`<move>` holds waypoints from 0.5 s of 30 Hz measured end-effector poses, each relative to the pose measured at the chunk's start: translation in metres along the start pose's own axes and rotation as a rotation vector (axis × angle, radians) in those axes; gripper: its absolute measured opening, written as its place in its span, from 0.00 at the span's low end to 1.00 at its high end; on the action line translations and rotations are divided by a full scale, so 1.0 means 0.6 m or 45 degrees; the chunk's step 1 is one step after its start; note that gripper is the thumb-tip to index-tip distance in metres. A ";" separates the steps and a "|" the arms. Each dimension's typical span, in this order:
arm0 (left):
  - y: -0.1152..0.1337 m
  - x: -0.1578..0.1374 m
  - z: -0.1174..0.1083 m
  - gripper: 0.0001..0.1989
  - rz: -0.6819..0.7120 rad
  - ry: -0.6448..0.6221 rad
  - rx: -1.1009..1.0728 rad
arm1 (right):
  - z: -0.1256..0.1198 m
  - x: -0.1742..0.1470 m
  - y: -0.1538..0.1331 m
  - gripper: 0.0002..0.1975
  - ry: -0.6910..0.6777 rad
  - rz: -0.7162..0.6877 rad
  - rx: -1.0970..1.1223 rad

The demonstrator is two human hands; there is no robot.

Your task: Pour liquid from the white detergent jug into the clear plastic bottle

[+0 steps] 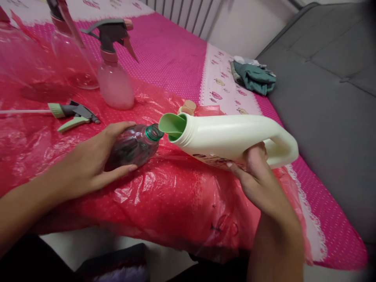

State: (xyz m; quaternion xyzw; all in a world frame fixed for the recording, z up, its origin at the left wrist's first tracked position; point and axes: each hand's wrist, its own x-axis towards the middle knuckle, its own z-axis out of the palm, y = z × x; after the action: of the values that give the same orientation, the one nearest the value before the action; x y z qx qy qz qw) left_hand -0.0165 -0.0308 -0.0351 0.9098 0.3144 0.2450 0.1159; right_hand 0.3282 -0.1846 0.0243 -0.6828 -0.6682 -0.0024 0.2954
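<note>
My left hand [100, 156] is wrapped round a clear plastic bottle [136, 145] with a green threaded neck, tilted so its mouth faces right. In my right hand [255, 176] a large cream jug [223, 131] is held by its handle, tipped nearly level. The jug's green pouring spout [170, 123] points left, right at the bottle's mouth; whether they touch I cannot tell. No liquid shows between them. To the left lies a detached green and grey spray head [75, 113] with a thin tube. Behind the jug's spout sits a beige cap [188, 107].
A pink spray bottle [116, 82] with a grey trigger stands at the back left, beside other pink spray bottles [75, 58]. Red plastic sheeting [164, 184] covers the pink dotted cloth [170, 51]. Folded cloths [255, 76] lie at the back right, next to a grey padded panel [329, 78].
</note>
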 end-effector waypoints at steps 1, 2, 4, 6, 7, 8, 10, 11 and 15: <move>0.000 0.000 -0.001 0.40 -0.006 -0.010 -0.010 | -0.002 0.000 0.000 0.32 -0.008 -0.002 0.001; 0.001 0.000 -0.002 0.40 -0.014 -0.024 -0.017 | -0.003 0.000 0.001 0.33 -0.013 -0.001 -0.002; 0.002 0.000 -0.004 0.40 -0.023 -0.050 -0.025 | -0.003 0.000 0.001 0.34 -0.014 0.006 -0.019; 0.004 0.001 -0.005 0.40 -0.026 -0.058 -0.018 | -0.002 -0.001 0.000 0.34 -0.014 0.013 -0.044; 0.005 0.002 -0.005 0.40 -0.024 -0.052 -0.012 | 0.000 -0.001 0.001 0.34 -0.011 0.013 -0.058; 0.006 0.002 -0.005 0.40 -0.021 -0.042 -0.006 | 0.001 -0.001 0.001 0.34 -0.012 0.010 -0.073; 0.007 0.003 -0.005 0.39 -0.019 -0.028 -0.001 | 0.004 -0.002 0.002 0.33 -0.008 -0.004 -0.104; 0.007 0.002 -0.005 0.39 -0.017 -0.027 -0.004 | 0.005 -0.002 0.002 0.33 -0.004 -0.014 -0.121; 0.002 -0.001 -0.003 0.40 -0.032 -0.047 -0.020 | 0.010 -0.002 0.002 0.33 0.024 -0.035 -0.193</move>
State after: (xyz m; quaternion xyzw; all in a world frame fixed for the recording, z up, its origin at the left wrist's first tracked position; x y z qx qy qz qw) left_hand -0.0169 -0.0320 -0.0333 0.9093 0.3215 0.2291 0.1318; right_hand 0.3269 -0.1831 0.0185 -0.6940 -0.6725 -0.0634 0.2492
